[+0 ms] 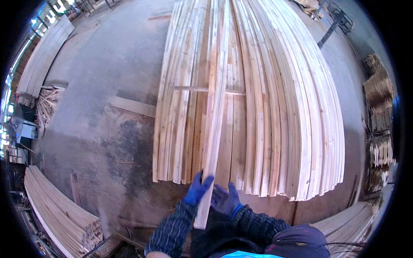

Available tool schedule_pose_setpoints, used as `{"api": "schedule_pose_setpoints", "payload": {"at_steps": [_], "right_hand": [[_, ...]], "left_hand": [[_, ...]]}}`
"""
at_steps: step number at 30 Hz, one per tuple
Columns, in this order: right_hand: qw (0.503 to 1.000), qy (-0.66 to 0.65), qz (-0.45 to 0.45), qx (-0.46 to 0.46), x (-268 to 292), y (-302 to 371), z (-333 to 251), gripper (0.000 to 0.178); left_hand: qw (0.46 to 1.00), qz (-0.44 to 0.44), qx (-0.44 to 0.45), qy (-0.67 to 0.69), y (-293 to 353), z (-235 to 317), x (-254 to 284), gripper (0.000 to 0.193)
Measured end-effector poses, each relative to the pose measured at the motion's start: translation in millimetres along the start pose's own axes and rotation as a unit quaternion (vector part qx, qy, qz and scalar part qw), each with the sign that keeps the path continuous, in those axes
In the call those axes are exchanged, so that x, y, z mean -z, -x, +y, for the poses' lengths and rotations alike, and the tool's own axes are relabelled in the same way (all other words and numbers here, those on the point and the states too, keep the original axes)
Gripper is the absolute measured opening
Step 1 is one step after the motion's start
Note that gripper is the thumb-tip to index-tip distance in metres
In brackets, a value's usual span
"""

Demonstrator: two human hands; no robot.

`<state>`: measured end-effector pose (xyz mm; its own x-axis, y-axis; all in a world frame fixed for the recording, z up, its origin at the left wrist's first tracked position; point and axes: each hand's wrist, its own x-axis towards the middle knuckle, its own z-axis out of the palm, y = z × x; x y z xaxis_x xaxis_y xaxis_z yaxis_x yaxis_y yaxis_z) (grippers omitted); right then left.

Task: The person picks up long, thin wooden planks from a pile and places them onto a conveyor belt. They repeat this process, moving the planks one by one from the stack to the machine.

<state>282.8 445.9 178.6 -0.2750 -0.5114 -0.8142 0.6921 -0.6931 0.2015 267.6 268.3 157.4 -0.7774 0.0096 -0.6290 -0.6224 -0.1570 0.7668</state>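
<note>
A long pale wooden board (pixel 214 142) lies lengthwise over the stack, and its near end sticks out toward my body. My left hand (pixel 198 189), in a blue glove, grips the board's left edge close to that end. On the other side is my right hand (pixel 226 200), also gloved, its fingers apart beside the board's right edge; whether the fingertips touch the wood I cannot tell. Beneath the board spreads a wide stack of long timber strips (pixel 275 129). A thin wooden crosspiece (pixel 235 92) lies across the strips.
Bundled timber (pixel 64 215) sits at the lower left, with another pile (pixel 350 225) at the lower right. A flat plank (pixel 133 106) rests on the concrete floor (pixel 103 64). Stacked wood (pixel 378 90) lines the right wall; a long board pile (pixel 45 60) is at the far left.
</note>
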Motion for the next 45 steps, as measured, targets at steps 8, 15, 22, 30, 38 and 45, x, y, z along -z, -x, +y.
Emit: {"api": "schedule_pose_setpoints", "payload": {"at_steps": [8, 15, 22, 30, 38, 45], "right_hand": [[0.952, 0.211, -0.188, 0.120, -178, -95, -90, 0.052], [0.904, 0.307, -0.170, 0.245, -193, -109, -46, 0.037], [0.928, 0.311, -0.185, 0.091, -87, 13, 109, 0.052], [0.932, 0.316, -0.178, -0.014, -164, -34, 24, 0.087], [0.844, 0.451, -0.262, 0.128, -158, -48, 33, 0.079], [0.871, 0.392, -0.252, 0.153, -221, -17, 66, 0.092]], "left_hand": [[0.994, 0.019, 0.103, -0.012, 300, -91, 48, 0.078], [0.983, 0.059, 0.142, -0.096, 343, -26, 52, 0.077], [0.970, 0.128, 0.114, -0.172, 385, -1, 45, 0.076], [0.827, 0.379, 0.084, -0.407, 469, -28, 19, 0.084], [0.755, 0.463, 0.000, -0.464, 485, -63, 21, 0.085], [0.752, 0.482, 0.009, -0.450, 487, -54, 48, 0.087]]}}
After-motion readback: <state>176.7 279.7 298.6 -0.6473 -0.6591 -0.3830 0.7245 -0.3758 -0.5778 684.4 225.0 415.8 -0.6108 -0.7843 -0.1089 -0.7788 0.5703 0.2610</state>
